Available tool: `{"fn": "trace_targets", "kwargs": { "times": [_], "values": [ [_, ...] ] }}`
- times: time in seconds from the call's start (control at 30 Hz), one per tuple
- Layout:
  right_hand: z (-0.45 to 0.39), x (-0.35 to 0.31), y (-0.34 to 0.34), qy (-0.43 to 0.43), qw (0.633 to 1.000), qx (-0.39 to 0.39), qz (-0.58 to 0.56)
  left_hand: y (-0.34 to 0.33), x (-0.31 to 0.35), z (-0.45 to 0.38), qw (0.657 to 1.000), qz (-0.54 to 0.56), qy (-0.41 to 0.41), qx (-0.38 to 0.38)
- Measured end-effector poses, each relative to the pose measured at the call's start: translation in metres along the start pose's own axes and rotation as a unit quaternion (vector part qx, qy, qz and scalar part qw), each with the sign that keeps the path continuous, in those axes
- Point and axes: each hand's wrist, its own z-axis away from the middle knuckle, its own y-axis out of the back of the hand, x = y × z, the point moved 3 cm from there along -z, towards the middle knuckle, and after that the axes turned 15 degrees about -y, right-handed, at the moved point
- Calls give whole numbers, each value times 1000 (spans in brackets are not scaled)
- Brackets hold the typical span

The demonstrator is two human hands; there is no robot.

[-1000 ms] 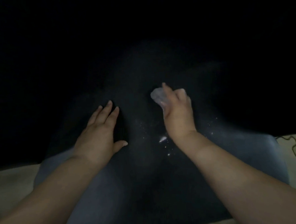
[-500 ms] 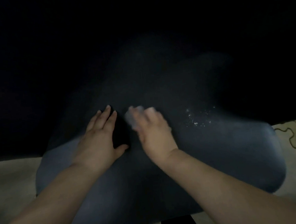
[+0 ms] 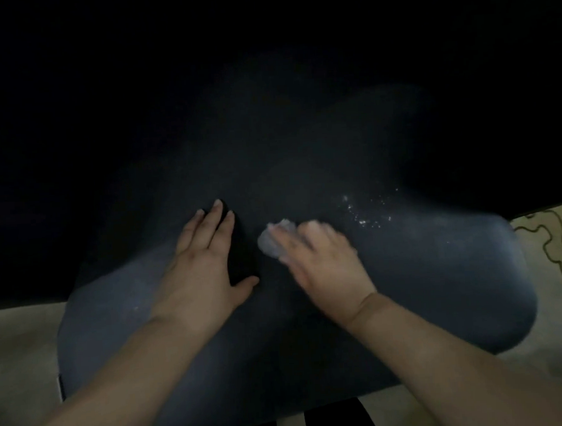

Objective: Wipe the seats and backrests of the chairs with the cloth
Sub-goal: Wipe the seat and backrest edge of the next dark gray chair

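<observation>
A dark blue-grey chair seat [image 3: 439,286] fills the middle of the dim view, its far part and backrest lost in darkness. My left hand [image 3: 199,269] lies flat on the seat, fingers together and thumb spread out. Just right of it, my right hand [image 3: 321,262] is blurred and presses a small pale cloth [image 3: 273,241] onto the seat; the cloth sticks out past the fingertips. White specks [image 3: 364,213] dot the seat to the right of the cloth.
Pale floor [image 3: 16,350] shows at the lower left, and a light rug with a dark curly pattern [image 3: 554,244] at the right. Dark chair base legs [image 3: 336,420] show under the seat's near edge. Everything beyond the seat is black.
My right hand with the cloth swept from the seat's centre-right to the left beside my left hand, then slightly back right. The view tilted, showing more of the seat's front. The left hand stayed put.
</observation>
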Motion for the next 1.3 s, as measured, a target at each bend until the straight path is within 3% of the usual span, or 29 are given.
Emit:
{"fn": "trace_targets", "kwargs": {
  "times": [0.07,0.13,0.17,0.3,0.33,0.4,0.5,0.57,0.6,0.7,0.77,0.87,0.93,1.03,1.1,1.23,1.3],
  "values": [
    [-16,37,8,-82,996,36,16,-2,0,-2,1000,-13,-7,-3],
    [-21,55,17,-182,978,81,-60,-1,0,-4,1000,-23,-6,-5],
    [-17,47,15,-189,974,93,-79,0,0,-5,1000,-28,-3,-2],
    [5,5,-1,-8,999,30,-27,1,2,-7,999,-41,-7,-3],
    [-2,14,4,-2,999,35,-24,1,2,-7,999,-40,-9,-3],
    [-17,43,19,-67,991,95,-61,1,3,-7,999,-43,-11,-8],
    [-31,97,46,-224,948,186,-132,0,7,-9,999,-42,-6,-1],
    [-31,107,44,-285,935,170,-127,-1,12,-13,999,-42,-8,3],
    [-30,98,37,-276,944,148,-107,-2,16,-16,999,-40,-13,2],
    [-22,61,16,-160,982,60,-81,-6,30,-28,999,-27,-29,-1],
    [-28,73,20,-122,991,48,-39,-8,39,-35,999,-30,-43,-6],
    [-38,124,42,-286,948,137,-17,-8,46,-42,998,-46,-50,-12],
    [-34,115,37,-313,943,109,-28,-9,49,-46,997,-48,-51,-20],
    [-21,56,15,-160,985,24,-68,-13,54,-52,996,-52,-59,-37],
    [-20,56,17,-108,992,28,-64,-15,57,-56,996,-55,-60,-40],
    [-37,126,40,-306,945,84,-80,-10,61,-67,995,-69,-57,-33],
    [-34,110,37,-260,958,56,-109,-8,63,-75,995,-71,-62,-35]
  ]
}}
